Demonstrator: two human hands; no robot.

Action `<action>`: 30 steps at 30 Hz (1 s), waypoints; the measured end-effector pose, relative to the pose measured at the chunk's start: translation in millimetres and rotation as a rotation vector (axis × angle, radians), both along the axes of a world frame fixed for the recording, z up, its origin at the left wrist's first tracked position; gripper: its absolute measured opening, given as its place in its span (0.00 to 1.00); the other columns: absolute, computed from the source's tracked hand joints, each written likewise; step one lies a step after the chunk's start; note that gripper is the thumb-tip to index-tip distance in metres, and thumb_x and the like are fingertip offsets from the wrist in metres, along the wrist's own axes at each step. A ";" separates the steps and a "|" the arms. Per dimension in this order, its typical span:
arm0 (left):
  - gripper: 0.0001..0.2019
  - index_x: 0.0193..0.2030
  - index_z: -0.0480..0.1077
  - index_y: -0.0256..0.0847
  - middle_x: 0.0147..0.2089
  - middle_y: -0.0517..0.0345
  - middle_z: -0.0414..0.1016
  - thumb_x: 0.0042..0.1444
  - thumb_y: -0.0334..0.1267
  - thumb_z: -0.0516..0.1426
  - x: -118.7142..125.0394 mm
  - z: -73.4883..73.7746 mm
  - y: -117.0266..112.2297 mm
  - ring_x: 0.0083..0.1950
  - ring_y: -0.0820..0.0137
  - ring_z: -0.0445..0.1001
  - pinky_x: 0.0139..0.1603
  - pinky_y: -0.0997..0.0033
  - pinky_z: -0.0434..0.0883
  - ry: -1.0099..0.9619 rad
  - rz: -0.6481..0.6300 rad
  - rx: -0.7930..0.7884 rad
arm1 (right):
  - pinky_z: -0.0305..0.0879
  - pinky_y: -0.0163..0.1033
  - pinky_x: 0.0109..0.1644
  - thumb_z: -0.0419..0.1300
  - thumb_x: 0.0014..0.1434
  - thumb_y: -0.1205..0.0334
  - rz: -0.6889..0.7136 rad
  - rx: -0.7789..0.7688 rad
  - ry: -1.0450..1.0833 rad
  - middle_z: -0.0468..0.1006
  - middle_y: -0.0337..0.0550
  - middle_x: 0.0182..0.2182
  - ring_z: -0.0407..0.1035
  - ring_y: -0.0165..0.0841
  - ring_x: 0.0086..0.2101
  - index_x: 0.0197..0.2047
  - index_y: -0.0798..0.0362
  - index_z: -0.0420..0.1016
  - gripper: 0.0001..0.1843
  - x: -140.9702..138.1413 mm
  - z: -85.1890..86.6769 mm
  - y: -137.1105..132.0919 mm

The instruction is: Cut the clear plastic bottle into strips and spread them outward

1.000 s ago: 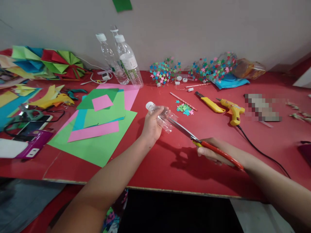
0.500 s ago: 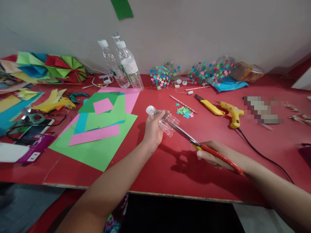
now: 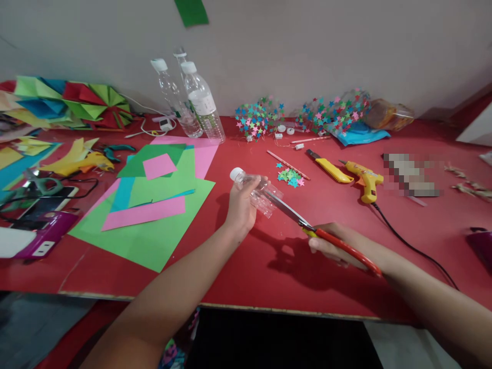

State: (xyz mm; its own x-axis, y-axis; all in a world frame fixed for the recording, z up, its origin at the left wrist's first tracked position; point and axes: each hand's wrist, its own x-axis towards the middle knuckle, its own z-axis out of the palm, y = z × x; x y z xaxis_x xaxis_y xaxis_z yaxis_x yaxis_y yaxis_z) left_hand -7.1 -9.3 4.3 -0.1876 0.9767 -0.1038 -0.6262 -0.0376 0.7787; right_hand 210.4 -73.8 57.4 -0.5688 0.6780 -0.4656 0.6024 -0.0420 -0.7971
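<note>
My left hand [image 3: 242,207] is closed round the capped top part of a clear plastic bottle [image 3: 265,201], which is tilted with its white cap to the upper left. The bottle's lower end is cut into strips. In my right hand [image 3: 332,243] are scissors with red handles [image 3: 342,248]. Their blades [image 3: 284,206] point up-left and reach in among the cut strips. Whether the blades are fully closed cannot be made out. Just beyond the bottle lies a small pile of star cutouts [image 3: 291,178].
Coloured paper sheets [image 3: 154,246] lie left, with plastic bottles [image 3: 203,110] behind them. To the right are a yellow box cutter [image 3: 333,170] and a corded glue gun [image 3: 367,182]. Star-covered decorations [image 3: 255,120] stand by the wall. A phone [image 3: 49,207] and purple power bank [image 3: 46,236] lie far left.
The view has shifted slightly, so the table things sit a little further left. Both hands, the bottle and the scissors keep nearly the same position relative to each other.
</note>
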 end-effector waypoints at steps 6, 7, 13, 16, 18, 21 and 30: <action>0.09 0.31 0.70 0.38 0.31 0.58 0.78 0.45 0.34 0.66 -1.9 -0.5 2.4 0.34 0.72 0.77 0.44 0.68 0.70 0.010 0.013 0.034 | 0.50 0.32 0.23 0.54 0.58 0.34 -0.095 -0.062 -0.029 0.58 0.30 0.17 0.55 0.23 0.18 0.31 0.54 0.66 0.28 -3.8 1.6 -2.1; 0.10 0.31 0.70 0.37 0.31 0.58 0.78 0.45 0.34 0.66 -2.2 -0.5 2.9 0.34 0.72 0.77 0.44 0.68 0.70 0.008 0.020 0.036 | 0.49 0.31 0.22 0.55 0.57 0.34 -0.113 -0.072 -0.028 0.57 0.29 0.17 0.54 0.23 0.18 0.31 0.54 0.65 0.28 -4.6 1.7 -2.6; 0.10 0.31 0.69 0.38 0.31 0.59 0.79 0.44 0.33 0.66 -4.4 -1.2 5.1 0.33 0.71 0.77 0.40 0.69 0.69 0.023 0.022 0.047 | 0.48 0.31 0.21 0.59 0.55 0.37 -0.155 -0.084 -0.055 0.57 0.29 0.16 0.53 0.22 0.17 0.28 0.53 0.63 0.25 -8.2 -4.1 -2.9; 0.10 0.31 0.69 0.38 0.31 0.58 0.79 0.44 0.32 0.66 -6.1 -2.2 6.6 0.33 0.70 0.78 0.39 0.69 0.68 0.036 0.018 0.050 | 0.47 0.31 0.20 0.60 0.55 0.38 -0.147 -0.039 -0.072 0.58 0.30 0.16 0.53 0.22 0.16 0.26 0.52 0.62 0.25 -9.4 -7.8 -2.5; 0.10 0.31 0.68 0.39 0.31 0.58 0.78 0.45 0.32 0.66 -7.0 -2.6 7.8 0.34 0.69 0.78 0.38 0.69 0.68 0.046 0.022 0.056 | 0.47 0.31 0.20 0.59 0.55 0.38 -0.143 -0.042 -0.060 0.58 0.30 0.16 0.53 0.22 0.16 0.26 0.52 0.62 0.25 -9.3 -9.4 -2.4; 0.10 0.32 0.67 0.40 0.31 0.58 0.78 0.46 0.32 0.65 -7.3 -1.9 8.5 0.35 0.69 0.78 0.38 0.69 0.68 0.062 0.027 0.066 | 0.50 0.31 0.21 0.57 0.56 0.36 -0.119 -0.038 -0.022 0.58 0.30 0.15 0.54 0.23 0.16 0.28 0.53 0.63 0.26 -7.2 -11.1 -2.6; 0.11 0.33 0.66 0.42 0.31 0.60 0.78 0.47 0.32 0.65 -1.9 2.9 1.0 0.36 0.69 0.78 0.42 0.68 0.69 0.125 -0.016 0.186 | 0.51 0.32 0.24 0.52 0.59 0.35 -0.037 0.083 -0.009 0.61 0.33 0.20 0.56 0.24 0.21 0.31 0.54 0.66 0.28 -2.6 -9.8 -5.1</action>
